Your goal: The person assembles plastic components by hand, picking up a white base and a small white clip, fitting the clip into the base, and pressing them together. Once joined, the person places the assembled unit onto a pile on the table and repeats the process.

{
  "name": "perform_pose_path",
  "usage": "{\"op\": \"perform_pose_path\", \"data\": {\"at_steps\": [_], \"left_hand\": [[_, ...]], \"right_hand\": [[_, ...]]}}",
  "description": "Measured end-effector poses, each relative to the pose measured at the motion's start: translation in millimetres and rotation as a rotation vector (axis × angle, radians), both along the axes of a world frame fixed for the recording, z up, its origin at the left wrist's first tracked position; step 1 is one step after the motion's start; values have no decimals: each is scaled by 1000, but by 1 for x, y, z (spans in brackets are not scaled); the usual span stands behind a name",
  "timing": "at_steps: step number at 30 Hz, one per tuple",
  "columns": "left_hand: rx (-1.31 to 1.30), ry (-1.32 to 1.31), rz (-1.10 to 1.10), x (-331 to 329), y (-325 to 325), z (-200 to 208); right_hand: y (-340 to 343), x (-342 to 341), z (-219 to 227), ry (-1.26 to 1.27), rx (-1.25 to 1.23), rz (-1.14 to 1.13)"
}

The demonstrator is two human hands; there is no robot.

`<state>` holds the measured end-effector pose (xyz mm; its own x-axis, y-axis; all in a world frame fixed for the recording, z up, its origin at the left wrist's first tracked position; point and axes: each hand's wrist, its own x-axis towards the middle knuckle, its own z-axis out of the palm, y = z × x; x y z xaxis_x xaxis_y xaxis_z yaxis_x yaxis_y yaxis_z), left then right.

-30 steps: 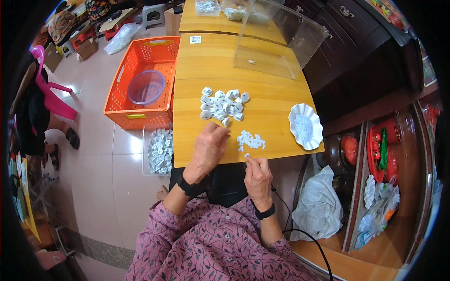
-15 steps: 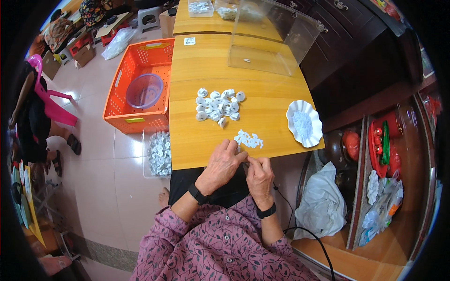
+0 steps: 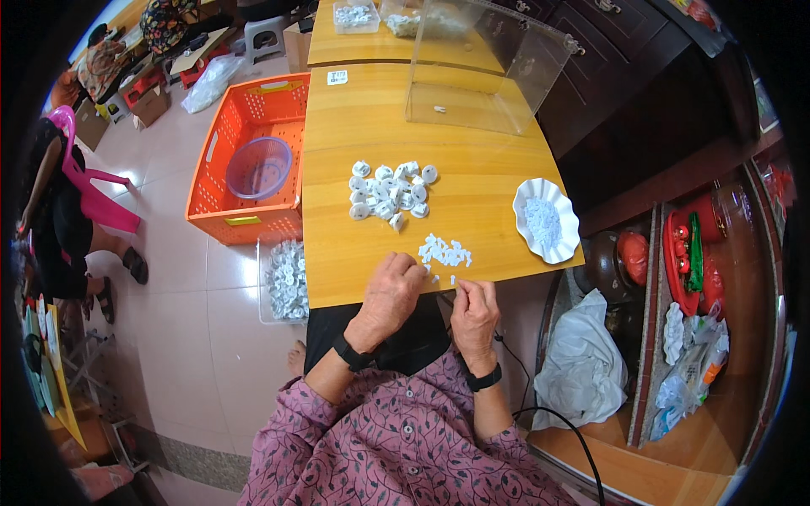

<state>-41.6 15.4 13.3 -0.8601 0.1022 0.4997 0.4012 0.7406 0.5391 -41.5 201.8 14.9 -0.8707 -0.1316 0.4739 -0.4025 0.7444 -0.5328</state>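
Note:
At the table's near edge my left hand (image 3: 390, 293) is closed, its fingertips beside a few stray white plastic bits. What it holds, if anything, is hidden behind the fingers. My right hand (image 3: 475, 318) is also closed in a pinch, just right of it, and a tiny white piece (image 3: 453, 279) lies by its fingertips. Whether something sits in that pinch is too small to tell. Just beyond both hands spreads a small pile of white plastic pieces (image 3: 443, 250). Farther back lies a cluster of round white plastic parts (image 3: 389, 196). A scalloped white dish (image 3: 569, 228) holds pale blue small pieces (image 3: 542, 223).
A clear plastic box (image 3: 472, 97) stands at the table's far right. Left of the table are an orange crate (image 3: 202, 181) with a purple bowl (image 3: 260, 168) and a clear tub (image 3: 285, 278) of white parts. A black cable (image 3: 567, 423) runs at my right. Another person stands far left.
My hands, close together before, have moved apart; the right one has drawn slightly right. A tiny white piece now shows between them at the table edge.

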Motion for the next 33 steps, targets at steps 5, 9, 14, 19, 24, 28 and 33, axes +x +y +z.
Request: {"op": "perform_pose_path", "data": {"at_steps": [5, 9, 14, 19, 24, 28, 33], "left_hand": [[119, 57, 233, -20, -13, 6], [62, 78, 342, -41, -21, 15], [-87, -51, 323, -56, -29, 7], [-45, 33, 276, -53, -24, 5], [37, 171, 218, -35, -24, 7], [135, 74, 201, -13, -23, 8], [136, 31, 232, 3, -26, 8]], "right_hand": [[5, -4, 11, 46, 201, 66], [8, -5, 10, 63, 270, 103], [10, -6, 5, 81, 235, 107], [9, -5, 1, 89, 91, 103], [2, 2, 3, -228, -353, 28], [-6, 4, 5, -454, -628, 0], [-13, 4, 14, -612, -833, 84]]}}
